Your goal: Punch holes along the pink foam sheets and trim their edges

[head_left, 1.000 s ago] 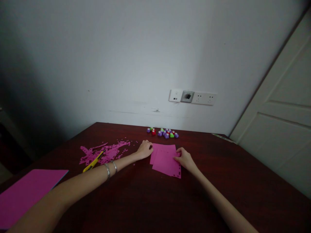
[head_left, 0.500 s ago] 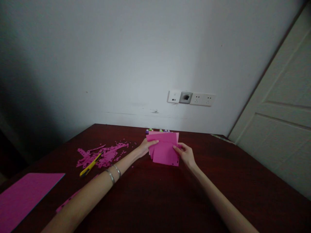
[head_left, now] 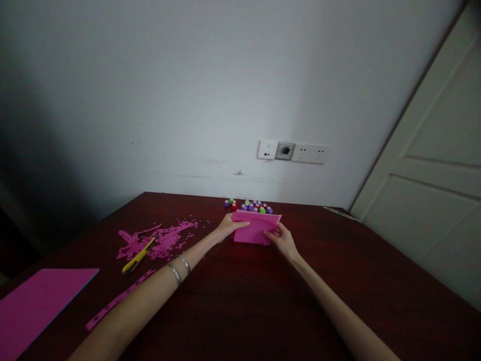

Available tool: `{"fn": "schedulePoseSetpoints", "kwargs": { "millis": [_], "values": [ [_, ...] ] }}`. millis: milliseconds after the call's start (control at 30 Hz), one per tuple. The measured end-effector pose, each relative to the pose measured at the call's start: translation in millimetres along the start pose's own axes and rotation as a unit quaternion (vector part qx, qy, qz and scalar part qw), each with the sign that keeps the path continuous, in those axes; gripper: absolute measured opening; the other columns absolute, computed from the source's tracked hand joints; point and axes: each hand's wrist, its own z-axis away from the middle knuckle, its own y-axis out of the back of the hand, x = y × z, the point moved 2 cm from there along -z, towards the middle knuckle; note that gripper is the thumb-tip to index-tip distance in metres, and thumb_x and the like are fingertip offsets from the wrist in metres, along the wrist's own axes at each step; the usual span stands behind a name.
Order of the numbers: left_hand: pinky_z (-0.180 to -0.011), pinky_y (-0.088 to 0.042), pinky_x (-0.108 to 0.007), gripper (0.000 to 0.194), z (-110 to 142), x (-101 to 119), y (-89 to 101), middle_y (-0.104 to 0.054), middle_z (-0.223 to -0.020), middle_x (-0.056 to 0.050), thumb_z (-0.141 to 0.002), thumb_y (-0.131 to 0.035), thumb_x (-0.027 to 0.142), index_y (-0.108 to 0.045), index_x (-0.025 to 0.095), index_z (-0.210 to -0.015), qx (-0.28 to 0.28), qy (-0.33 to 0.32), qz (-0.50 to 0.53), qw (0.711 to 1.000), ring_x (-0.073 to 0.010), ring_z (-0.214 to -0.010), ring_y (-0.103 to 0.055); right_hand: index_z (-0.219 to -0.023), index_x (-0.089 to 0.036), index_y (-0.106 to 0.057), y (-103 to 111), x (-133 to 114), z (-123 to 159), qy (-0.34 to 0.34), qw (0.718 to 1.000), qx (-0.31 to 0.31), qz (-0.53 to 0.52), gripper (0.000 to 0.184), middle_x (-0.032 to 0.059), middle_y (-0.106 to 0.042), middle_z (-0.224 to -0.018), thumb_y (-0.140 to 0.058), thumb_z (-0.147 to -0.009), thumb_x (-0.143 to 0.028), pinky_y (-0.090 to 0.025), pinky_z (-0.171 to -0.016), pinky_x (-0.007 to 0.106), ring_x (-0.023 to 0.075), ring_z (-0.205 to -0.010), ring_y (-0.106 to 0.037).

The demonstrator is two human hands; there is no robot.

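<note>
Two hands (head_left: 227, 226) (head_left: 284, 243) gripping pink sheets (head_left: 253, 230), number unclear, far side hidden; larger pink piece (head_left: 43, 306) cut off at left.

We have both hands pinched, near each other but not touching. In our left grip (head_left: 226, 226), the thumb (head_left: 242, 224) lies nearly flat, aimed across at the right grip, and the other fingers are hidden behind it. Our right grip (head_left: 283, 241) sits slightly nearer to us than the left, its thumb (head_left: 268, 234) pointing back leftward. Behind the grips, our left forearm (head_left: 150, 303) and right forearm (head_left: 330, 303) spread apart toward us, wrists fairly straight.
</note>
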Motion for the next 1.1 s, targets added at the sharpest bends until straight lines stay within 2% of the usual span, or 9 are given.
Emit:
{"fn": "schedulePoseSetpoints", "kwargs": {
  "millis": [167,300,367,500,633,800,933,1100],
  "values": [
    [-0.075,-0.051,-0.034,0.035,-3,5,-3.2,-0.07,-0.084,-0.008,-0.059,-0.076,0.033,-0.067,0.011,-0.085,0.052,-0.005,-0.015,0.999,-0.0188,-0.075,-0.064,-0.082,-0.016,-0.064,-5,0,-3,0.006,1.0,-0.009,0.014,0.033,0.0037,-0.069,-0.077,-0.074,-0.055,-0.032,-0.052,-0.071,0.035,0.0199,-0.073,-0.064],
    [-0.079,-0.049,-0.033,0.038,-8,7,-5.7,-0.068,-0.093,-0.008,-0.064,-0.072,0.033,-0.062,0.013,-0.094,0.127,-0.078,0.0,0.989,-0.0197,-0.085,-0.062,-0.089,-0.016,-0.062,-8,1,-7,0.018,1.0,0.007,0.016,0.032,0.0045,-0.069,-0.084,-0.067,-0.061,-0.031,-0.052,-0.072,0.033,0.0191,-0.076,-0.064],
    [-0.084,-0.047,-0.033,0.036,-9,5,-5.3,-0.065,-0.098,-0.008,-0.067,-0.068,0.029,-0.057,0.013,-0.098,0.142,-0.116,0.004,0.983,-0.0194,-0.092,-0.061,-0.092,-0.017,-0.059,-8,4,-8,0.02,1.0,0.012,0.017,0.033,0.0048,-0.068,-0.087,-0.065,-0.061,-0.027,-0.051,-0.073,0.033,0.019,-0.078,-0.064],
    [-0.091,-0.043,-0.034,0.03,-6,-2,-3.2,-0.062,-0.104,-0.009,-0.072,-0.058,0.02,-0.052,0.014,-0.102,0.149,-0.123,-0.057,0.979,-0.0197,-0.1,-0.057,-0.088,-0.019,-0.056,-7,9,-8,0.025,0.999,0.016,0.025,0.029,0.004,-0.067,-0.088,-0.06,-0.059,-0.02,-0.05,-0.078,0.035,0.0191,-0.082,-0.063],
    [-0.088,-0.044,-0.032,0.028,-1,-5,-6.8,-0.062,-0.1,-0.006,-0.072,-0.046,0.011,-0.051,0.015,-0.099,0.148,-0.119,-0.111,0.976,-0.019,-0.097,-0.057,-0.089,-0.019,-0.055,-7,13,-8,0.035,0.998,0.018,0.042,0.029,0.0042,-0.066,-0.09,-0.054,-0.06,-0.018,-0.049,-0.079,0.034,0.0187,-0.084,-0.062],
    [-0.086,-0.043,-0.031,0.03,4,-15,-11.0,-0.06,-0.101,-0.005,-0.072,-0.043,0.011,-0.046,0.019,-0.101,0.155,-0.142,-0.134,0.968,-0.0176,-0.095,-0.056,-0.097,-0.019,-0.054,-7,20,-7,0.046,0.995,0.029,0.086,0.032,0.0049,-0.064,-0.094,-0.05,-0.065,-0.023,-0.047,-0.08,0.033,0.0184,-0.086,-0.06],
    [-0.083,-0.043,-0.03,0.02,3,-27,-5.5,-0.06,-0.095,-0.004,-0.079,-0.039,0.016,-0.047,0.018,-0.097,0.147,-0.128,-0.191,0.962,-0.016,-0.089,-0.056,-0.099,-0.019,-0.055,-5,20,-4,0.057,0.988,0.034,0.137,0.032,0.0057,-0.063,-0.098,-0.049,-0.068,-0.025,-0.043,-0.084,0.033,0.019,-0.09,-0.058],
    [-0.08,-0.042,-0.027,0.02,3,-10,2.0,-0.061,-0.088,-0.002,-0.073,-0.042,0.011,-0.056,0.016,-0.086,0.113,-0.149,-0.259,0.948,-0.0149,-0.084,-0.055,-0.093,-0.016,-0.058,0,9,0,0.058,0.976,0.026,0.211,0.028,0.0065,-0.064,-0.09,-0.049,-0.07,-0.028,-0.044,-0.077,0.031,0.0193,-0.081,-0.058]
  ]
}}
